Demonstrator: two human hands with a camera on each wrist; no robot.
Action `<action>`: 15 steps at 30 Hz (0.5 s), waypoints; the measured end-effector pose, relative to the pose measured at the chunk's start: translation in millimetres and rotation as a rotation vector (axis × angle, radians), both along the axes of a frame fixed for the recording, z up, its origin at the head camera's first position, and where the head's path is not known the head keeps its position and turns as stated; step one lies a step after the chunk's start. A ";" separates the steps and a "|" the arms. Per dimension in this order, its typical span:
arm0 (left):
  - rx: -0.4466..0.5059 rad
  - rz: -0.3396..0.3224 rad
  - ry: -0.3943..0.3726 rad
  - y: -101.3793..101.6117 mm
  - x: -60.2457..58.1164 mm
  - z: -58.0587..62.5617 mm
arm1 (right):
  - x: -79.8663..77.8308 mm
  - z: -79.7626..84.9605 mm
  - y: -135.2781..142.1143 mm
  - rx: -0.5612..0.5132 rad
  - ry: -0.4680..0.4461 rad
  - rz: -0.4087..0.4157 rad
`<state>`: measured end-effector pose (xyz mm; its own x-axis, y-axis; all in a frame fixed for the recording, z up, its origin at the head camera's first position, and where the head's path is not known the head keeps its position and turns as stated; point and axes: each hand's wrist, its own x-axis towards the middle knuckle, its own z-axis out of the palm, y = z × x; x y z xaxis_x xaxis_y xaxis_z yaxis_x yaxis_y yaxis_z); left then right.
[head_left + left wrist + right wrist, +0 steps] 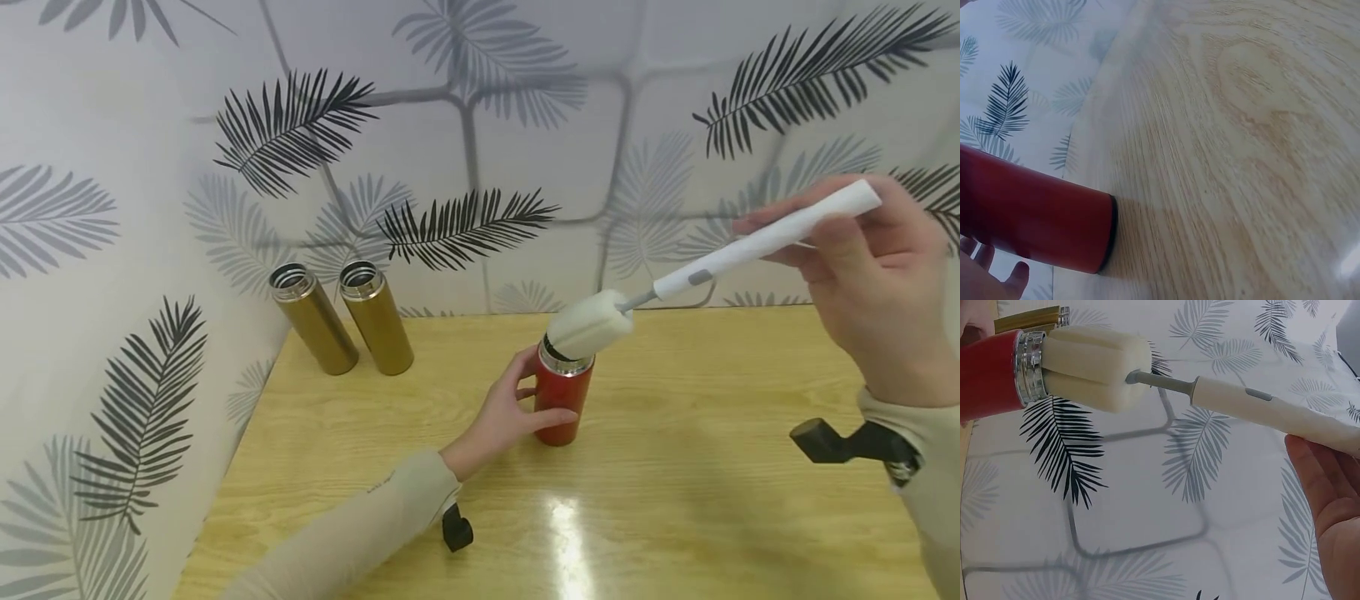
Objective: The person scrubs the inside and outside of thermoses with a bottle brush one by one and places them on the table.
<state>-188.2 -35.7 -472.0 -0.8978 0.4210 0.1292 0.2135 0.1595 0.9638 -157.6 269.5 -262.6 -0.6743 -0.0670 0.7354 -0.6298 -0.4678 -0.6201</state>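
A red thermos bottle [557, 404] stands upright on the table, and my left hand [504, 415] grips its side with the thumb across the front. In the left wrist view the bottle's black-edged base [1110, 234] meets the wood, with a few fingertips [1017, 274] beside it. My right hand [881, 287] holds a sponge bottle brush by its white handle [772, 240], raised and slanting down to the left. Its cream sponge head [591, 325] is at the bottle's mouth. In the right wrist view, the sponge [1094, 367] sits right at the silver rim [1030, 367], mostly outside.
Two golden-brown thermos bottles [315, 321] [377, 321] stand lidless at the back left of the wooden table [675, 483]. A wall covering [525, 150] with feather-like leaf prints rises right behind the table's back edge and along the left.
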 end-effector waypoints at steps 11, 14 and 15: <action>0.017 -0.011 -0.076 2.7 0.3 -0.3 | -5.7 11.4 -30.0 0.188 0.156 0.102; 0.044 -0.016 -0.083 3.9 -1.2 -0.5 | -7.7 15.1 -30.9 0.309 0.154 -0.051; 0.051 -0.019 -0.085 4.5 -1.6 -0.2 | -8.8 15.9 -30.5 0.352 0.155 -0.089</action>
<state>-189.9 -31.2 -472.2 -0.8985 0.4326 0.0741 0.1326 0.1066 0.9854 -166.4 239.0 -246.6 -0.5713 -0.2794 0.7718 -0.7572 -0.1835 -0.6269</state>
